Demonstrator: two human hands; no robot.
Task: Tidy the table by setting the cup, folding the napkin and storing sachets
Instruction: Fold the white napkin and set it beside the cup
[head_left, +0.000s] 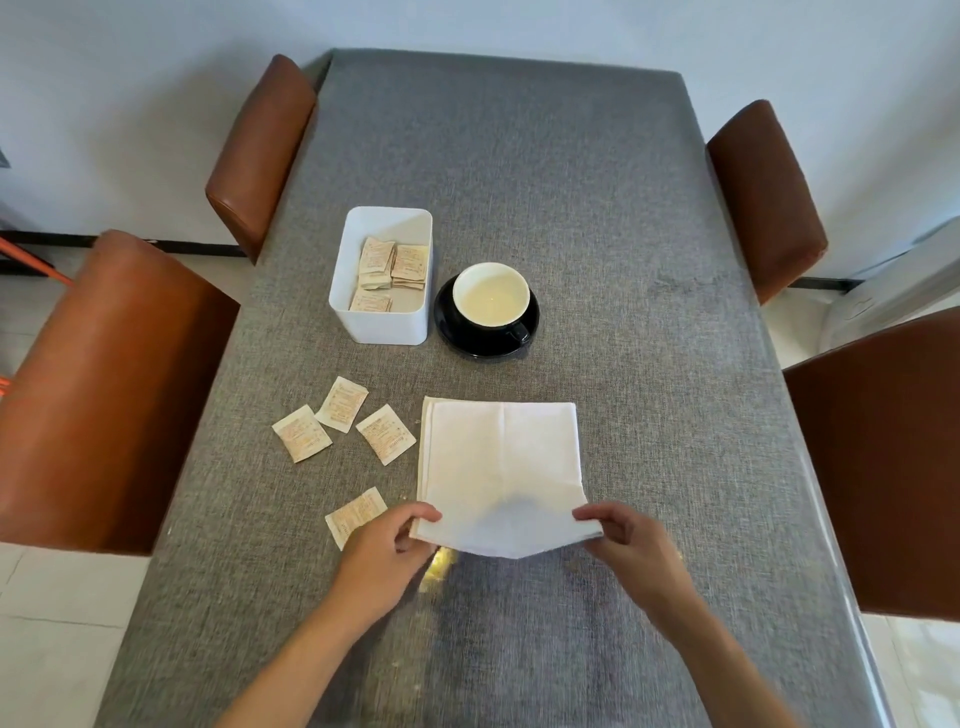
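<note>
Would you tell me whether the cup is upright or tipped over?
Upright: the cup stands on its black saucer, open mouth facing up, pale inside visible.

A white folded napkin (501, 467) lies flat with its near edge lifted between the hands, four loose sachets (387, 434) beside the left hand, and beyond them a black cup (492, 301) on its saucer (452, 332).
</note>
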